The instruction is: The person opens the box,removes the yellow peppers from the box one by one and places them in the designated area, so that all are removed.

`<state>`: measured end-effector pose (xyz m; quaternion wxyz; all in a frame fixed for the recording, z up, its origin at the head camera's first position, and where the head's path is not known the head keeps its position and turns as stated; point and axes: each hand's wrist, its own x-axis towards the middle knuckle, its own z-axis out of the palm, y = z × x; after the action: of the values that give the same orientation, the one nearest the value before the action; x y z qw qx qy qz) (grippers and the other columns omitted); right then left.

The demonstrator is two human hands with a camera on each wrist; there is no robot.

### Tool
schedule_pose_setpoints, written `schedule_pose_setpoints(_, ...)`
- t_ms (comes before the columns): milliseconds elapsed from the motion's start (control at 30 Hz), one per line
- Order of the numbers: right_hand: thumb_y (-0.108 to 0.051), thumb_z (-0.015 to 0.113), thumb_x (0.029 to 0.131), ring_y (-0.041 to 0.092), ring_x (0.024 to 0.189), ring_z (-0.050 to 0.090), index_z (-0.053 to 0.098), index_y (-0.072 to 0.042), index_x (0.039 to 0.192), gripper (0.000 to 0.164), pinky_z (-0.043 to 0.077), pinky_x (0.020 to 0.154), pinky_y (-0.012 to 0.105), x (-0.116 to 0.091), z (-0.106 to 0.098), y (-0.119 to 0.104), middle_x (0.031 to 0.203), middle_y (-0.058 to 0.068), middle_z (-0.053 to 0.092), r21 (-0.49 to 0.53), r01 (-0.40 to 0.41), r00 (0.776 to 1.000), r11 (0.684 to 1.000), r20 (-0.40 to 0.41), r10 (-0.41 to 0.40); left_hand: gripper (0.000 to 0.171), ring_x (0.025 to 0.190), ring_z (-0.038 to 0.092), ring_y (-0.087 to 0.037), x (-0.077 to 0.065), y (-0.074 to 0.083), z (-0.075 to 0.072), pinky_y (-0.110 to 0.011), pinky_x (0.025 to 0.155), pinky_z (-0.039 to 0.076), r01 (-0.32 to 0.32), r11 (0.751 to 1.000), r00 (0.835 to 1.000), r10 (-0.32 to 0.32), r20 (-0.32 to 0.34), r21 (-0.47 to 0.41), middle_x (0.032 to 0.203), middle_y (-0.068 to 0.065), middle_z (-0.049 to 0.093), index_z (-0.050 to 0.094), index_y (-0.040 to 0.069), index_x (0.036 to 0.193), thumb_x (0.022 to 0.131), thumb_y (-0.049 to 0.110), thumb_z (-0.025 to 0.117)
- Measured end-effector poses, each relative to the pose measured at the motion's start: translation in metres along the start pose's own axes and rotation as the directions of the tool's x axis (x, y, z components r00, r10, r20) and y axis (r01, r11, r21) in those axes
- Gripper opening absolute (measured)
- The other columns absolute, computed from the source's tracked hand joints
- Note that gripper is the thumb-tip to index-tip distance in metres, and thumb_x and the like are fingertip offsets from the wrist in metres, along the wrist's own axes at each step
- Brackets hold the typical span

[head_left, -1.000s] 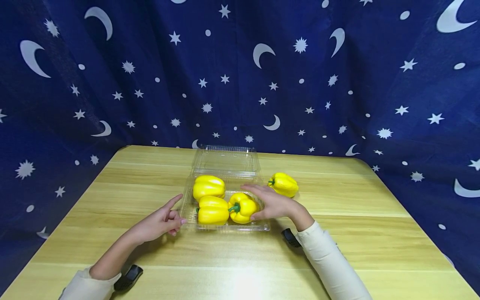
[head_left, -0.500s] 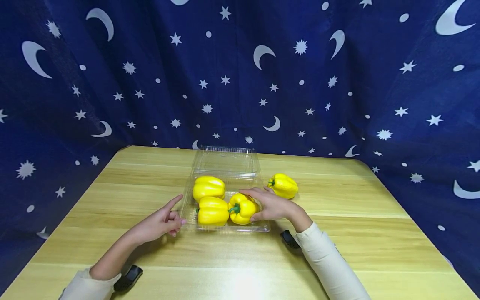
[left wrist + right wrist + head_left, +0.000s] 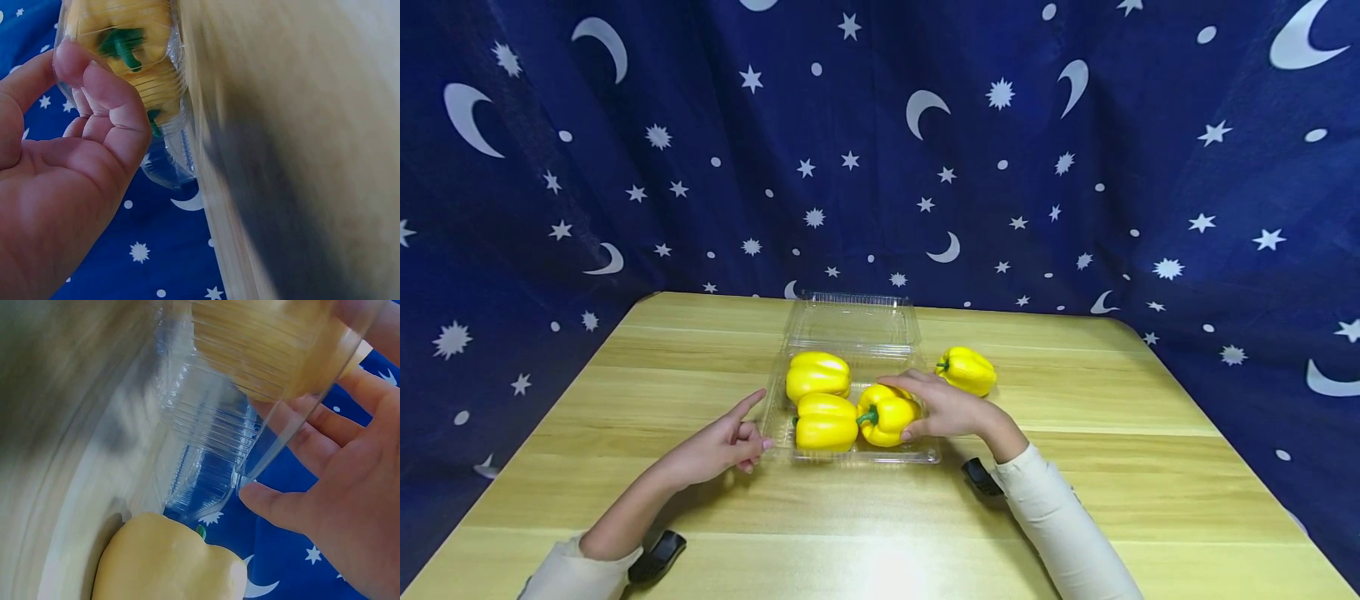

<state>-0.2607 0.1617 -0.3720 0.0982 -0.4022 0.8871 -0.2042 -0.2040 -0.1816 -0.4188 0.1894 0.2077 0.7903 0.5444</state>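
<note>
A clear plastic clamshell container lies with its lid laid back, three yellow bell peppers in its base. My right hand reaches over the right wall and grips the front right pepper, thumb near, fingers on its far side. In the right wrist view, that pepper shows through the ribbed wall, with one finger outside it. My left hand pinches the left rim, index finger stretched along it, other fingers curled. The back left pepper and front left pepper lie close together.
A fourth-looking, loose yellow bell pepper lies on the wooden table, right of the container and behind my right hand. A dark blue curtain with moons and stars hangs beyond the table's far edge.
My right hand's fingers have drawn in on the front right pepper, which has shifted slightly back and right. The left hand and the other peppers have stayed put.
</note>
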Motion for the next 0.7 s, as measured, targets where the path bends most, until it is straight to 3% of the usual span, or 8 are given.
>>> schedule_pose_setpoints(700,-0.02,0.073,0.075,0.03,0.118,0.046,0.035,-0.012,0.14,0.075,0.038,0.099,0.049,-0.006,-0.0094,0.0017,0.132,0.013,0.043,0.038,-0.007,0.997,0.999,-0.074,0.01,0.084,0.061,0.051,-0.011,-0.0007,0.0027,0.0012,-0.029,0.061,0.05,0.012,1.0,1.0,-0.012,-0.002,0.005,0.072,-0.006,0.05,-0.008,-0.001,0.144,0.092,0.021,0.054)
